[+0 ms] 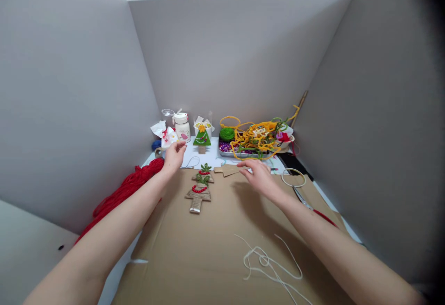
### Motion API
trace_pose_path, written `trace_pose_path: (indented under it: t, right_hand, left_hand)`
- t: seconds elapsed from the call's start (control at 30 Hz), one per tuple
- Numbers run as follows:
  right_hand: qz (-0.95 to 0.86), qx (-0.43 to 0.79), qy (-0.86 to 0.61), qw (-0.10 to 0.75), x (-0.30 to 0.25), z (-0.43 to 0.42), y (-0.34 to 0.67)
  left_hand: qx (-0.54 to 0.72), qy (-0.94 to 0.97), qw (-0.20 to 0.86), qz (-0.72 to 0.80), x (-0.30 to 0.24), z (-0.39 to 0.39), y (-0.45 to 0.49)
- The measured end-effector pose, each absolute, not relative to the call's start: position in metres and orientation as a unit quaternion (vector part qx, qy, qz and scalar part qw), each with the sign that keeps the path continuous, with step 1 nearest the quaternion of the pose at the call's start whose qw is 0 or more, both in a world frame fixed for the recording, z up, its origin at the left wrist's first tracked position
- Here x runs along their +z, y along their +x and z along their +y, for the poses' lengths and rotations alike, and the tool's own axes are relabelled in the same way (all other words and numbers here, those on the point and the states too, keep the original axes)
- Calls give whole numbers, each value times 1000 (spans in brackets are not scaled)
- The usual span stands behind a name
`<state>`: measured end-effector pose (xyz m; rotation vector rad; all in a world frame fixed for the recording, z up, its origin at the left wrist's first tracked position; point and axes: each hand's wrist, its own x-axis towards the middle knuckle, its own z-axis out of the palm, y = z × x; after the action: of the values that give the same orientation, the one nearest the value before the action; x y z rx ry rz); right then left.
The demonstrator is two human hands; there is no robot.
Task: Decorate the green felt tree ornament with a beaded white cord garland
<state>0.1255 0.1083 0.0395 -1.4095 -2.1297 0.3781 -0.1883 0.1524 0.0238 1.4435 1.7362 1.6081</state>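
Observation:
My left hand (174,155) is raised at the far left of the cardboard, its fingers drawn together; whether something small is between them is hidden. It is close to a white bottle (182,128) and a green felt Christmas tree (202,138). My right hand (257,174) hovers with thumb and forefinger apart, holding nothing visible, beside a flat cardboard cutout (230,170). Two twine-wrapped tree ornaments with red beads and green bows lie between my hands; the nearer tree ornament (196,198) partly overlaps the farther one (207,178).
A brown cardboard sheet (208,249) covers the table, with loose white string (264,263) on it. Red yarn (125,193) lies left. Behind stands a metal tray (225,154) with beads and tangled yellow yarn (259,136). Scissors (308,205) and a hoop (294,184) lie right. Grey panels enclose three sides.

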Motion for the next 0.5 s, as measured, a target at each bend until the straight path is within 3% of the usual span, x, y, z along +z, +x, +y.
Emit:
trace_pose_path:
  t: [0.5]
  right_hand:
    - [-771,283,-506,263,-11,49,162]
  left_hand:
    - [601,440,233,625,-22,76,-154]
